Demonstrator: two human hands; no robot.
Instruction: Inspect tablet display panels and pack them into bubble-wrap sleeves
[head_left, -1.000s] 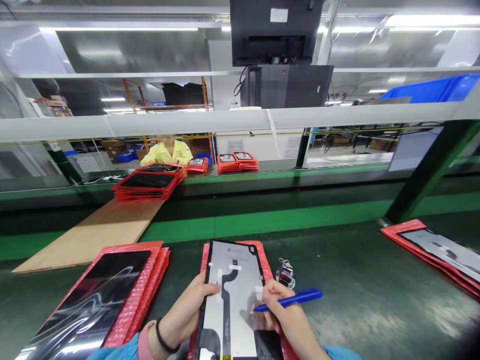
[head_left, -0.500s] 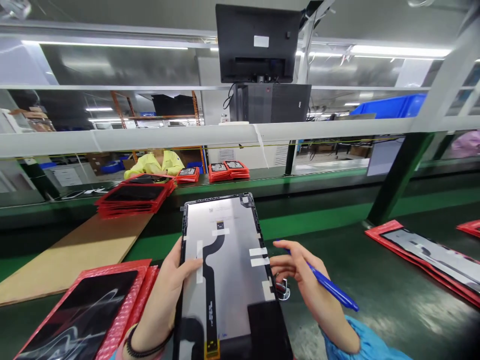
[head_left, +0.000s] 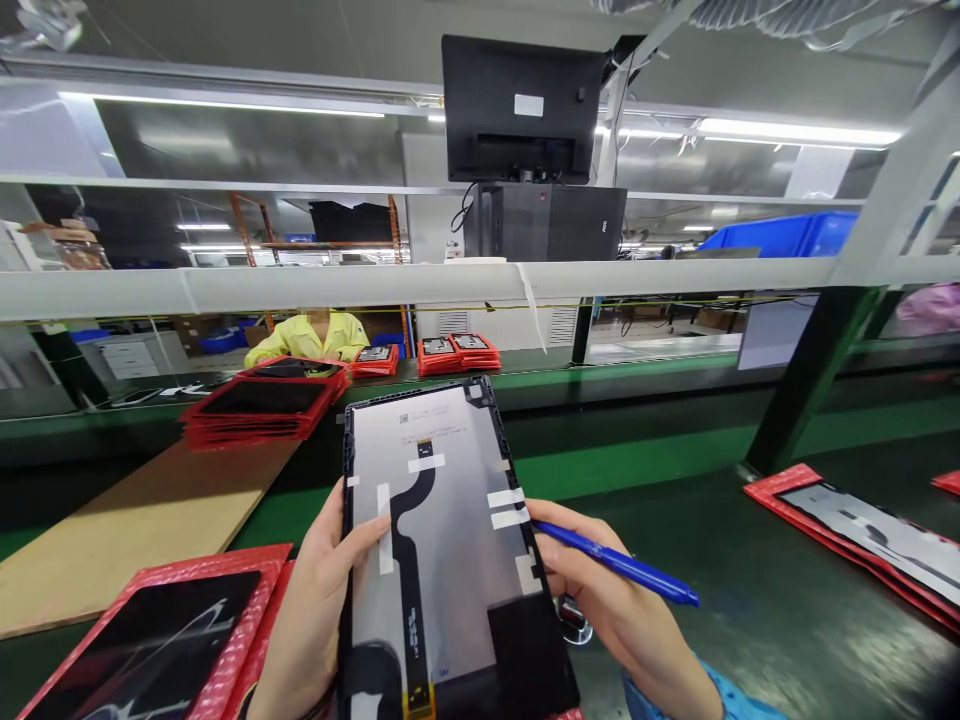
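Note:
My left hand point(head_left: 322, 590) grips the left side of a tablet screen point(head_left: 457, 500), thumb on its back. That back is silvery, with a black ribbon cable point(head_left: 409, 570), strips of white tape and a black patch at the lower right. My right hand point(head_left: 600, 590) holds a blue pen point(head_left: 619, 562) between thumb and fingers, and its fingertips meet the right edge of the screen. The pen's tip end is hidden near the edge. Under my right hand a small shiny metal object point(head_left: 574, 622) shows partly; I cannot make out its kind.
Red bubble-wrap pouches point(head_left: 187, 590) with a dark screen lie at the lower left beside a wooden board point(head_left: 150, 525). A stack of red pouches point(head_left: 262, 405) stands behind. More screens on red pouches point(head_left: 862, 540) lie right. Across the bench sits a person in yellow point(head_left: 319, 335).
My right hand has come left, bringing the blue pen up to the screen's right edge. The screen has shifted slightly left in view, still in my left hand.

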